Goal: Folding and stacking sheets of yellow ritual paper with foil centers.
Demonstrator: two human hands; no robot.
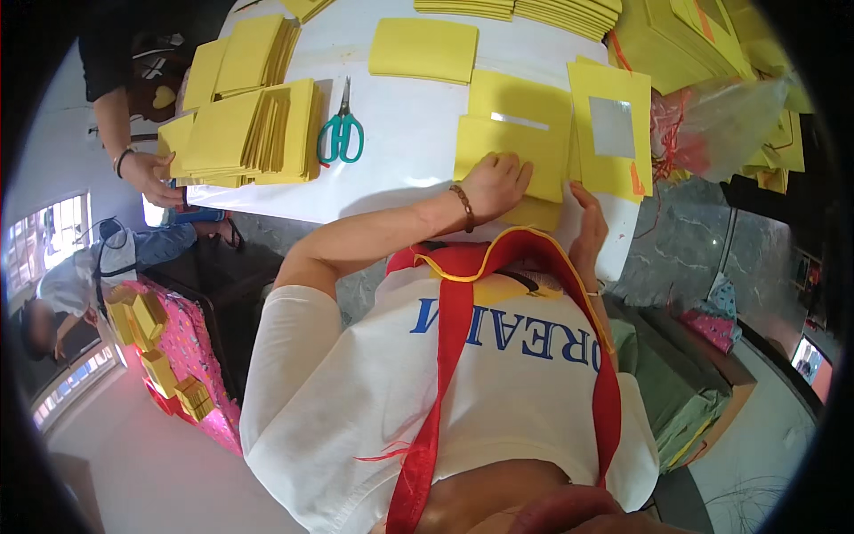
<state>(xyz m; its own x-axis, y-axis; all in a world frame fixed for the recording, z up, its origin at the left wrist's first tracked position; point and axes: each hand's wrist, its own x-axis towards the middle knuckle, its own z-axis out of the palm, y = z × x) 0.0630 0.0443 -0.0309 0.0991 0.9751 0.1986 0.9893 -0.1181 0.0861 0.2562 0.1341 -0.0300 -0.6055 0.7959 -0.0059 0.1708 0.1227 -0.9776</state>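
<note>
My left hand (496,189) rests on a folded yellow paper piece (511,142), its fingers curled and bunched against the lower part. A pale strip shows across that piece near its fold. To the right, my right hand (588,230) is partly turned from view, with its fingers apart and a fingertip by the lower corner of a yellow paper sheet (614,84). This sheet has a pale rectangular window and an orange mark. Below the left hand, another yellow piece (532,215) shows near the table's edge.
Teal-handled scissors (341,138) lie left of centre, beside stacks of yellow folded paper (227,133). Another yellow stack (422,49) lies farther back. At far left, another person's hand (151,176) touches the stacks. A clear plastic bag (725,120) and large yellow bundles (680,44) sit right.
</note>
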